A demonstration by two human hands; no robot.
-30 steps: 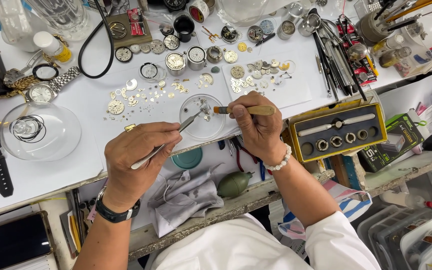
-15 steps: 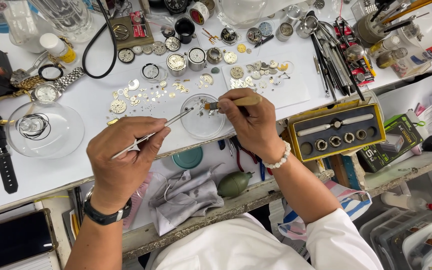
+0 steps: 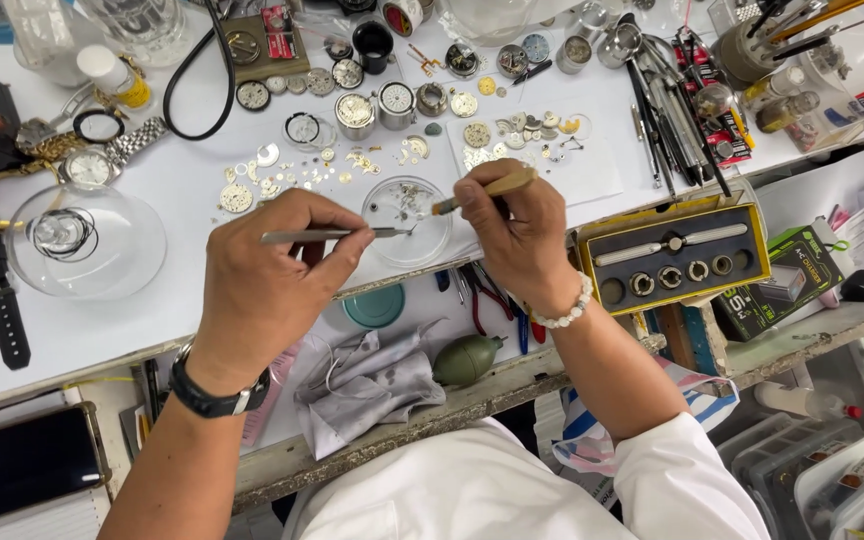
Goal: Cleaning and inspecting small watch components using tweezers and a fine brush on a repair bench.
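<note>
We work over a white bench (image 3: 152, 320) littered with watch parts. Our left hand (image 3: 272, 270) is closed around steel tweezers (image 3: 332, 235), held nearly level, their tips reaching into a small clear dish (image 3: 407, 220) that sits on the bench between our two hands. Our right hand (image 3: 517, 230) is closed on a wooden-handled tool (image 3: 482, 190), whose tip points down over the dish's right edge; whether it touches anything inside is too small to tell. The dish holds a few tiny metal pieces. Just beyond it lie loose gears (image 3: 282, 180) and several round movements (image 3: 357, 108). To the left stands a glass dome (image 3: 87, 240) with a part under it, and beside that a wristwatch (image 3: 92, 165) with a metal band. To the right of our right hand is a yellow-edged case (image 3: 677, 260) of round dies. Nearer our body lie a grey cloth (image 3: 372, 385), a green blower (image 3: 467, 360) and a teal lid (image 3: 374, 308). A bundle of tools (image 3: 667, 110) lies at the far right.
</note>
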